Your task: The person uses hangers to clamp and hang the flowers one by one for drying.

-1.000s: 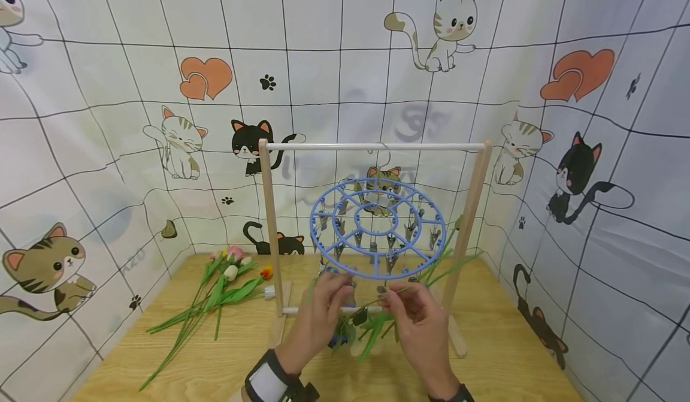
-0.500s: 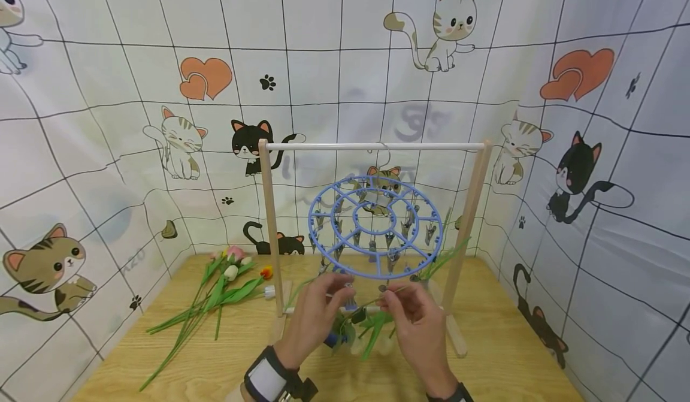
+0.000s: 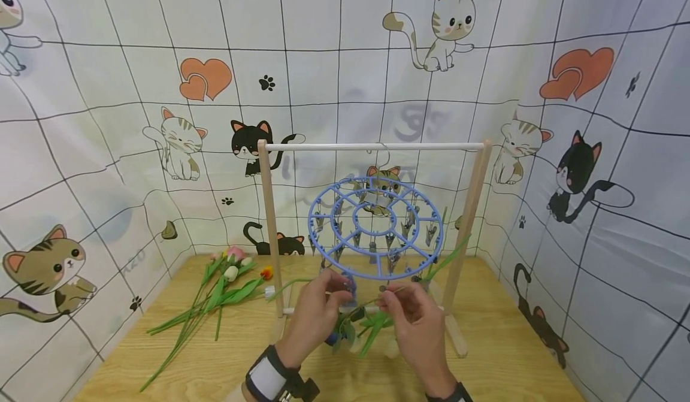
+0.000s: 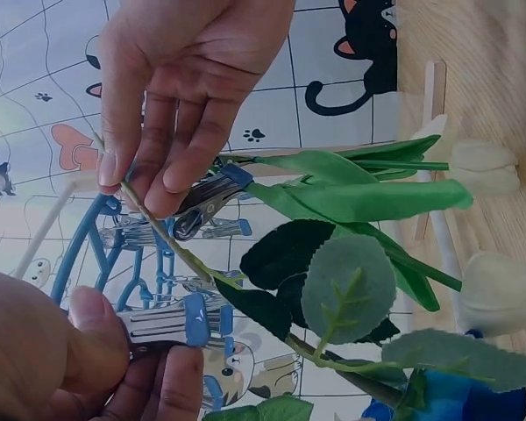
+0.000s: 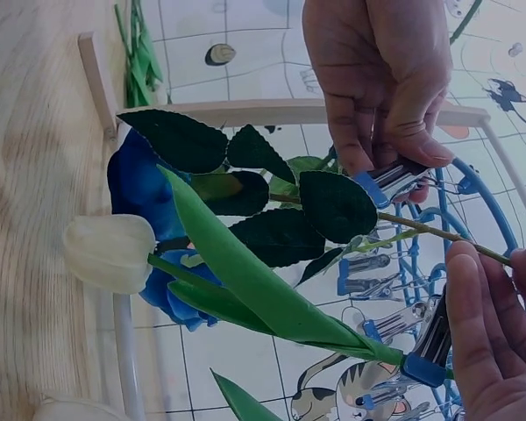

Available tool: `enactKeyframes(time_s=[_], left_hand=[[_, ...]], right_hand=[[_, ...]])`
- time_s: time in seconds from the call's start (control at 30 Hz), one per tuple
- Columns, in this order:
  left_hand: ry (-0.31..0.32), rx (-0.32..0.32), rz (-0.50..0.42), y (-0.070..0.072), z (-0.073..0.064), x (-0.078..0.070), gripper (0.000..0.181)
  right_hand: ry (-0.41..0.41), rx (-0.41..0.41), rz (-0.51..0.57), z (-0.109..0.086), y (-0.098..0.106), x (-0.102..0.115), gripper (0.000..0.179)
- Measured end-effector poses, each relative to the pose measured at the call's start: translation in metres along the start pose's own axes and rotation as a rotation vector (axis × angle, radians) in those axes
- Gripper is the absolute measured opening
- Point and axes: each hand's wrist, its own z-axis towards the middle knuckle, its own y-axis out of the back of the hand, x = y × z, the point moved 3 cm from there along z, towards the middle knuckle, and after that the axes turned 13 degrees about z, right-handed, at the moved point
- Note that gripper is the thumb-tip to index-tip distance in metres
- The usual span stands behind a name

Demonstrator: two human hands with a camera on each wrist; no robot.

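Right wrist view: fingers downward at upper right, the left hand (image 5: 377, 79) pinches a blue-tipped metal clip (image 5: 393, 181). The right hand (image 5: 500, 346), lower right, pinches the thin stem (image 5: 438, 231) of a blue, dark-leaved flower (image 5: 142, 189) at left.

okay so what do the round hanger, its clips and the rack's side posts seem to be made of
Round hanger: probably plastic, smooth and evenly blue with moulded-looking spokes. Clips: likely metal, given their shiny grey bodies; the blue tips could be plastic or rubber. Side posts: apparently wood, pale tan and matte.
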Motion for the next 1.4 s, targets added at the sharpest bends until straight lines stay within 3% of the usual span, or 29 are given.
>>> enactKeyframes(time_s=[0.37, 0.73, 1.13, 1.27, 1.4], left_hand=[[0.041, -0.02, -0.056, -0.001, 0.0, 0.003, 0.03], [0.064, -0.027, -0.081, -0.001, 0.0, 0.003, 0.025], [0.079, -0.014, -0.075, 0.0, -0.001, 0.003, 0.015], [0.075, 0.006, -0.086, -0.001, -0.003, 0.005, 0.006], [0.05, 0.033, -0.114, 0.0, -0.003, 0.006, 0.01]], right_hand=[[-0.049, -0.004, 0.032, -0.008, 0.006, -0.025, 0.017], [-0.032, 0.002, 0.058, -0.002, -0.007, 0.0, 0.018], [-0.024, -0.007, 0.104, 0.0, -0.008, -0.003, 0.01], [-0.051, -0.01, 0.133, 0.0, -0.006, -0.005, 0.011], [-0.094, -0.004, 0.142, 0.0, -0.003, -0.006, 0.013]])
